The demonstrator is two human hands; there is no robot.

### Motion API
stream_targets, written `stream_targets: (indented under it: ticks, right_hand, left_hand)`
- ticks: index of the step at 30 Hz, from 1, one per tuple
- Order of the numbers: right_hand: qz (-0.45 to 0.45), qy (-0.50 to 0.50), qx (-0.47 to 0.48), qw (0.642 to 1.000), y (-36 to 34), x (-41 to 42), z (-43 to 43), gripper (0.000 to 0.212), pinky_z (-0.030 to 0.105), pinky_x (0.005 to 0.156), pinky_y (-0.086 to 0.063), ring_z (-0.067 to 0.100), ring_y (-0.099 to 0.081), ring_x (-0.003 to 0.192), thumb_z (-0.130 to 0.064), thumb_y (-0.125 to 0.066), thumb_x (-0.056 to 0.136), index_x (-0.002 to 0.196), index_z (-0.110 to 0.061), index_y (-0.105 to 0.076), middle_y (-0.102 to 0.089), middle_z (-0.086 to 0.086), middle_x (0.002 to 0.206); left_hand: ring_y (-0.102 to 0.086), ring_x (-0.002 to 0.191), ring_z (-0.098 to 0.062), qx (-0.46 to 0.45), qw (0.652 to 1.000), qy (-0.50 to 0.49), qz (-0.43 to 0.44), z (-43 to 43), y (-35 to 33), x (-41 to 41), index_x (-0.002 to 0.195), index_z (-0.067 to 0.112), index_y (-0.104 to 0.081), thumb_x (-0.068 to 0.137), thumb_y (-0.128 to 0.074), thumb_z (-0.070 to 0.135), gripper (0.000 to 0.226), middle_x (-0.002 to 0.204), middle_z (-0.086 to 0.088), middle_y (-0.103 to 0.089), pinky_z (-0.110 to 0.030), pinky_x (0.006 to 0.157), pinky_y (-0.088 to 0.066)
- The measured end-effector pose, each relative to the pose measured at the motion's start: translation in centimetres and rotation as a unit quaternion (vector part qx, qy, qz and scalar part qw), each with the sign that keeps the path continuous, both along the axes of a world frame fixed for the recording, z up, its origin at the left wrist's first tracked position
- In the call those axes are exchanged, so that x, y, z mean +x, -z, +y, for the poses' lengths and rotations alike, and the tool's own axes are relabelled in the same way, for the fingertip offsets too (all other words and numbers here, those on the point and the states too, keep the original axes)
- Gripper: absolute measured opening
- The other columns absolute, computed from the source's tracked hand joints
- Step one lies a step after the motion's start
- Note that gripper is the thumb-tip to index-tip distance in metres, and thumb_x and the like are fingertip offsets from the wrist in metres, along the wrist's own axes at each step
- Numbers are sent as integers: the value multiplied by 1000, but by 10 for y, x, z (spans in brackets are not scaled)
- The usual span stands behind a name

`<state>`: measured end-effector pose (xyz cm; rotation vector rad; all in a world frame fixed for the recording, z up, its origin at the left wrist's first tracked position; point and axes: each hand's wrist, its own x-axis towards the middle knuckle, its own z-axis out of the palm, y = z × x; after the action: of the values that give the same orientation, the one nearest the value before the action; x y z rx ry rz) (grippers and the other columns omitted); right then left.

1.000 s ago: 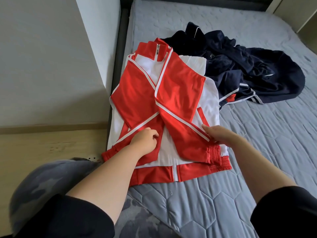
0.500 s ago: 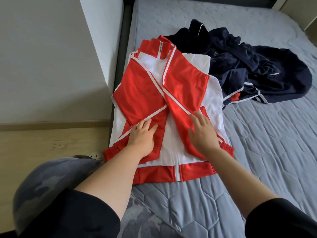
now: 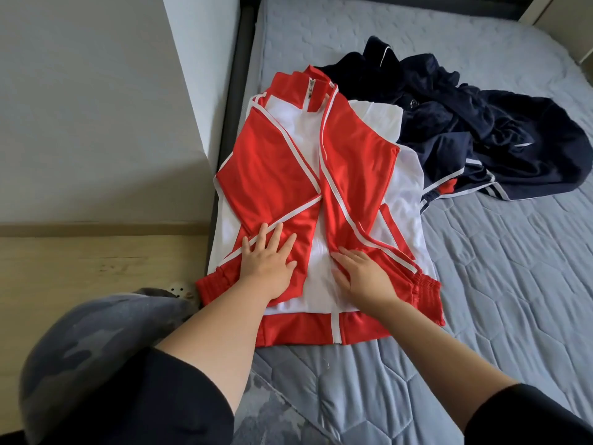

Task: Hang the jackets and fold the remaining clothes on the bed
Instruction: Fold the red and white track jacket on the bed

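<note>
Red and white, the jacket (image 3: 321,200) lies flat at the centre of the frame on the grey bed (image 3: 497,284), sleeves crossed over its front, with the left hand (image 3: 268,263) and right hand (image 3: 364,277) pressing flat, fingers straight, on them, a dark navy heap of clothes (image 3: 481,133) upper right.

The bed (image 3: 500,284) with its grey quilted cover (hexagon stitching) carries a red-and-white track jacket (image 3: 356,162), flat near the left edge with sleeves crossed, and a crumpled heap of navy clothes (image 3: 487,130) touching the jacket's far right side.
</note>
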<state>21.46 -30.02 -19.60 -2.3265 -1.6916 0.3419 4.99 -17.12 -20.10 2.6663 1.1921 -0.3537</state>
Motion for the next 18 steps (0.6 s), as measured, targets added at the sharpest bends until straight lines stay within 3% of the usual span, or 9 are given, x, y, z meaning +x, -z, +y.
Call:
stream_targets:
  ticks: [2, 3, 5, 7, 10, 13, 18]
  right_hand:
    - [91, 55, 34, 994, -18, 10, 12, 30, 34, 70, -44, 26, -62, 82, -29, -48, 95, 85, -8, -67, -69, 7, 83]
    - [120, 80, 50, 988, -27, 16, 20, 30, 36, 68, -44, 27, -61, 75, -27, -48, 95, 81, -6, -65, -67, 8, 77]
    - [67, 94, 132, 984, -37, 30, 35, 20, 35, 76, -43, 30, -60, 85, -16, -52, 92, 89, -3, -67, -68, 11, 88]
    - [-3, 86, 164, 983, -39, 40, 50, 26, 31, 93, -37, 32, -54, 109, -12, -53, 89, 112, -3, -64, -63, 14, 115]
    - [-24, 65, 17, 997, -18, 39, 59, 53, 39, 116, -14, 30, -21, 142, -28, -44, 97, 145, -10, -32, -28, 13, 152]
    - [-79, 38, -53, 995, 12, 29, 47, 59, 41, 118, -2, 23, -2, 146, -36, -33, 99, 151, -16, -12, -8, 8, 159]
    - [-84, 91, -11, 992, 28, 15, 28, 56, 43, 117, -1, 20, -2, 146, -31, -31, 99, 151, -18, -14, -11, 5, 158]
  left_hand:
    - [19, 143, -27, 15, 1000, 5, -9, 2, 2, 0, 149, 35, 4, 99, -21, 50, 59, 158, 1, 16, -53, 114, 4]
    - [19, 143, -26, 25, 1000, 9, -10, 3, 3, 1, 149, 36, 4, 98, -21, 51, 59, 158, 2, 16, -52, 114, 5]
    - [19, 143, -26, 44, 999, 15, -7, 3, 6, 2, 149, 35, 5, 98, -18, 51, 58, 158, 2, 17, -52, 114, 6]
    - [19, 143, -27, 56, 998, 12, -6, 3, 9, 5, 149, 35, 6, 98, -18, 51, 58, 158, 1, 17, -53, 113, 6]
    - [19, 143, -28, 55, 998, 6, -17, 4, 13, 9, 149, 35, 6, 98, -18, 50, 58, 158, 0, 17, -54, 113, 5]
    - [19, 143, -28, 60, 998, 3, -22, 6, 17, 13, 149, 35, 6, 99, -17, 48, 57, 157, 0, 18, -55, 113, 6]
    - [16, 144, -28, 95, 994, -32, -30, 8, 23, 21, 149, 35, 5, 98, -18, 49, 57, 158, 1, 16, -55, 112, 4]
